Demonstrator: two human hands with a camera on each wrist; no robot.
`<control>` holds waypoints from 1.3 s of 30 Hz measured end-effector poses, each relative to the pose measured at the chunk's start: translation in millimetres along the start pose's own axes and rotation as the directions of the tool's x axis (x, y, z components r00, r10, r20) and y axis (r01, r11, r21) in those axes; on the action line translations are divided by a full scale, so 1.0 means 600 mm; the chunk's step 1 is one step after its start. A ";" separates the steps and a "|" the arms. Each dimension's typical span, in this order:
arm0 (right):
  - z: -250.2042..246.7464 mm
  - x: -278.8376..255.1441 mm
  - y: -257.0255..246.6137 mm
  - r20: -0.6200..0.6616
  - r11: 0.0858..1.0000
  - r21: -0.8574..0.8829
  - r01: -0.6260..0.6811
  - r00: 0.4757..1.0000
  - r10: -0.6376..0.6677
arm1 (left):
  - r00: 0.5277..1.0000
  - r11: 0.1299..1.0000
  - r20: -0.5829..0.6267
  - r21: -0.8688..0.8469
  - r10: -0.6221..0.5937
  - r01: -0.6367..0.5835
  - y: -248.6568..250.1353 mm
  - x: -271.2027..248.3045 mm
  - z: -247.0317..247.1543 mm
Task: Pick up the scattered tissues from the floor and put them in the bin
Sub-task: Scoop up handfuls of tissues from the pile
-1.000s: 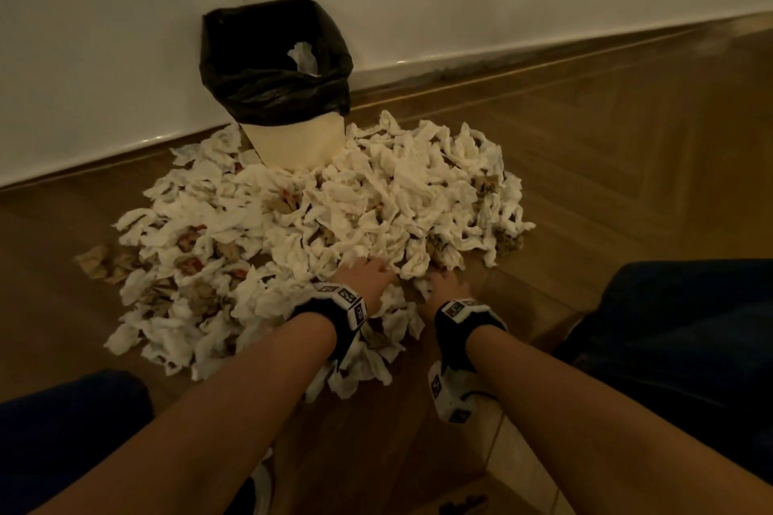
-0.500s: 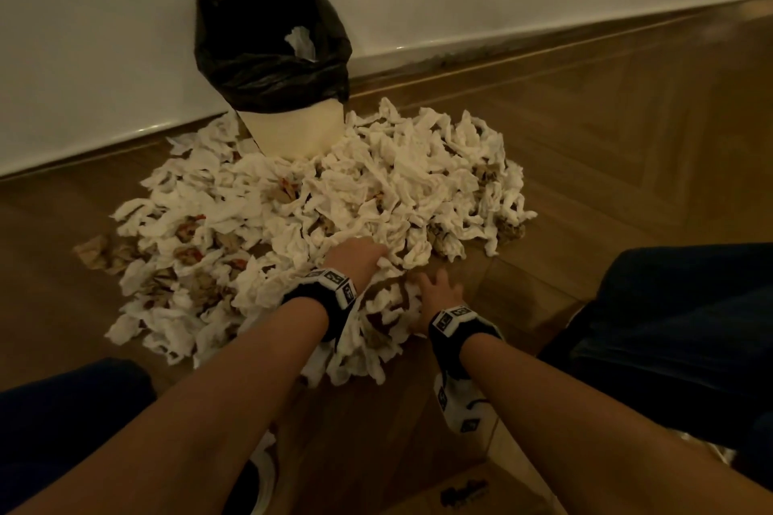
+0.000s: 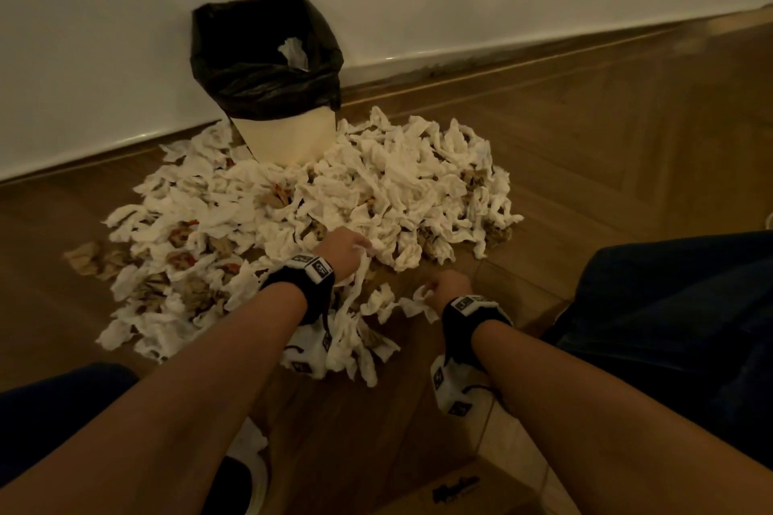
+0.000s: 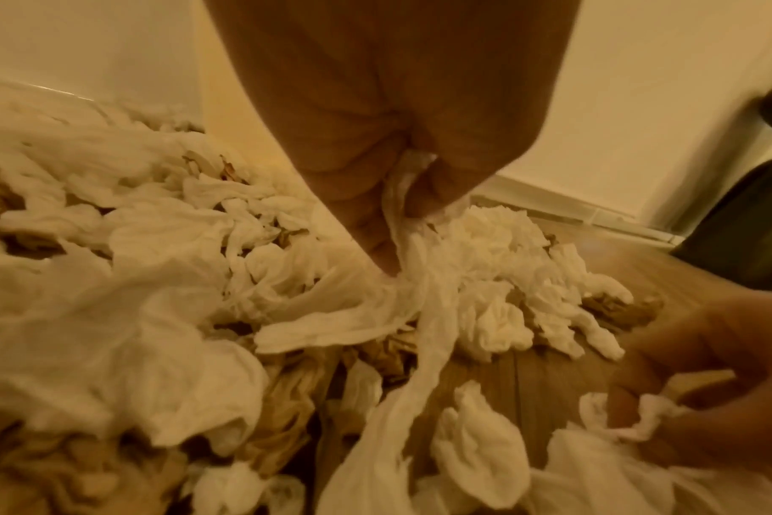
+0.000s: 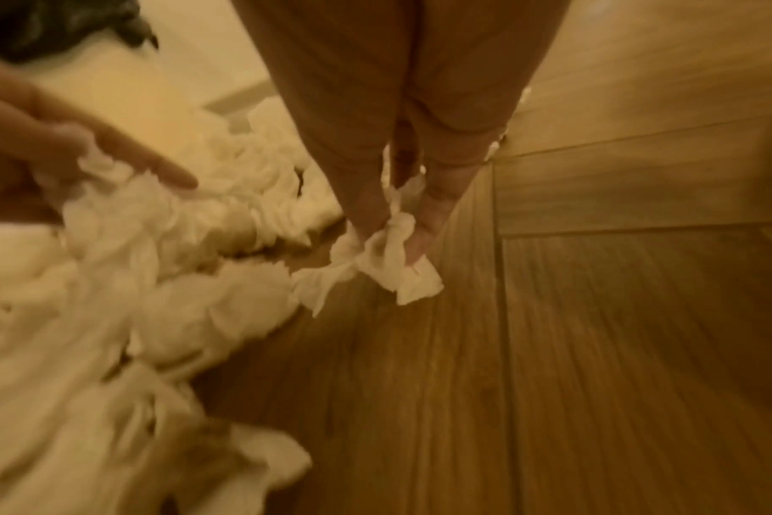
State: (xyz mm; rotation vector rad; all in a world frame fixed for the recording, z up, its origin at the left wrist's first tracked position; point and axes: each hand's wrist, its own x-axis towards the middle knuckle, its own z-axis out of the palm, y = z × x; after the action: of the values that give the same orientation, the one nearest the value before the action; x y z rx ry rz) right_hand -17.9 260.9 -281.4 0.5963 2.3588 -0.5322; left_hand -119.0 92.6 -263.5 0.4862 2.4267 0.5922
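A wide heap of crumpled white tissues (image 3: pixel 376 188) covers the wooden floor in front of a cream bin (image 3: pixel 288 138) lined with a black bag (image 3: pixel 259 67); one tissue shows inside it. My left hand (image 3: pixel 347 251) sits at the heap's near edge and grips a bunch of tissues (image 4: pixel 410 278) that trail down in long strips. My right hand (image 3: pixel 447 288), just right of the heap over bare floor, pinches a small crumpled tissue (image 5: pixel 384 254) between thumb and fingers.
White wall and skirting board (image 3: pixel 502 54) run behind the bin. Some brownish stained tissues (image 3: pixel 92 259) lie at the heap's left edge. Dark trouser legs (image 3: pixel 669 305) flank my arms on both sides. Bare parquet (image 3: pixel 627 159) stretches to the right.
Both hands lay flat on the heap's near edge a second ago. They have since curled round tissues and drawn back slightly, the right one coming off the pile with its piece.
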 end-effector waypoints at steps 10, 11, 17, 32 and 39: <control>-0.028 -0.005 -0.012 -0.076 0.988 0.152 0.027 0.997 -0.016 | 0.968 0.824 0.221 0.523 0.116 -0.218 -0.016 -0.015 -0.028; -0.030 -0.006 -0.013 -0.075 0.988 0.153 0.032 0.997 -0.021 | 0.963 0.785 0.242 0.570 0.121 -0.242 -0.016 -0.020 -0.033; -0.036 -0.011 -0.011 -0.098 0.974 0.220 0.046 0.995 -0.025 | 0.991 0.874 0.102 0.470 0.090 -0.128 -0.035 -0.026 -0.059; -0.066 -0.032 -0.055 0.009 0.175 0.984 -0.015 0.999 0.037 | 0.958 0.721 0.096 -0.639 -0.269 0.267 -0.012 -0.040 -0.104; -0.080 -0.037 -0.049 0.207 -0.157 0.967 -0.203 0.978 0.011 | 0.974 0.800 0.043 -0.563 -0.221 0.207 -0.022 -0.058 -0.103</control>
State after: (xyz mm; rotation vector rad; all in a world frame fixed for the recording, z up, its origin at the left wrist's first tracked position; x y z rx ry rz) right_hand -41.1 255.2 -226.2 1.3221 1.1406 -2.3448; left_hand -133.3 46.8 -209.5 -0.0497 2.1360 1.1659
